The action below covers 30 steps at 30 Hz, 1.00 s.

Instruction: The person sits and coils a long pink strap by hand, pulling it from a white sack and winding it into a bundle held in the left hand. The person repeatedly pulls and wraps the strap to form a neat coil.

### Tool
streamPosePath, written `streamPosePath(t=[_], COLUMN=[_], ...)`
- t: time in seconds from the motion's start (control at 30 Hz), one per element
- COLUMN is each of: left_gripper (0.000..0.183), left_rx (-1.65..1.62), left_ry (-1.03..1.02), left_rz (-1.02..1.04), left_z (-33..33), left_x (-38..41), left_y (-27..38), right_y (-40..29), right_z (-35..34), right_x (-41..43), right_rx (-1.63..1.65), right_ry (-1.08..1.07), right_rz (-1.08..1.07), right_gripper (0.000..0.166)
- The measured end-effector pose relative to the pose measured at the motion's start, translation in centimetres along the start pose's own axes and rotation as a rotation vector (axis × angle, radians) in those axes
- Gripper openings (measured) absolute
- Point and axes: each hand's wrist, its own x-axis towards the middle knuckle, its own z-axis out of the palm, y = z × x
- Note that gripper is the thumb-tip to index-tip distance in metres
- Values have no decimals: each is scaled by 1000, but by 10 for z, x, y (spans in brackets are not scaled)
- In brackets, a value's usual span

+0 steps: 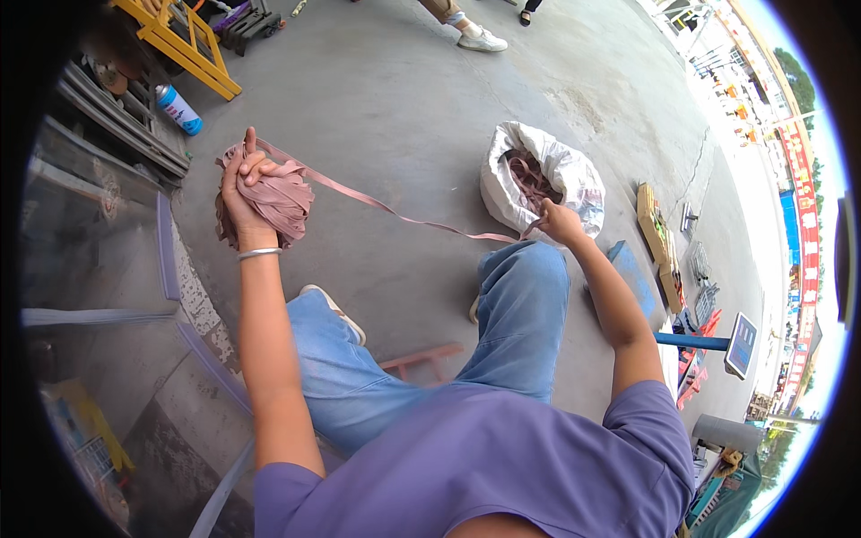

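Note:
My left hand (247, 175) grips a thick bundle of dusty-pink flat strap (286, 202), its loops hanging on both sides of the fist. One finger points up out of the grip. From the bundle a single length of the strap (377, 202) runs slackly across to my right hand (557, 220), which pinches it at the near rim of a white woven sack (501, 191). More tangled strap (528, 176) lies inside the open sack, which rests on the concrete floor just beyond my right knee. My right fingertips are partly hidden.
A spray can (178, 109) and a yellow folding frame (195, 57) lie at the upper left, beside glass panels (87, 222). At the right are a blue platform scale (632, 276), its display (741, 345) and cardboard boxes (652, 222). Another person's shoe (483, 40) shows ahead.

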Motion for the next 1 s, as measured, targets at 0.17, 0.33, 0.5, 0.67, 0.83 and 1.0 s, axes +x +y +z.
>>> streamPosePath(t=[0.17, 0.33, 0.5, 0.67, 0.83, 1.0], left_gripper=[37, 43, 44, 56, 40, 34], left_rx=[36, 107, 320, 437, 377, 15], left_ry=[-23, 37, 47, -72, -222, -59], left_rz=[-58, -222, -461, -560, -753, -446], left_z=[-11, -6, 18, 14, 5, 11], left_x=[-2, -2, -15, -22, -26, -17], left_y=[11, -11, -56, -66, -61, -41], right_y=[-187, -292, -330, -320, -286, -109], right_z=[-59, -86, -123, -138, -108, -20], right_x=[5, -2, 8, 41, 60, 61], right_rx=[-219, -38, 373, 688, 546, 124], right_ry=[-167, -329, 139, 207, 156, -180], right_rz=[-648, -917, -974, -765, -551, -86], right_gripper=[10, 11, 11, 18, 28, 51])
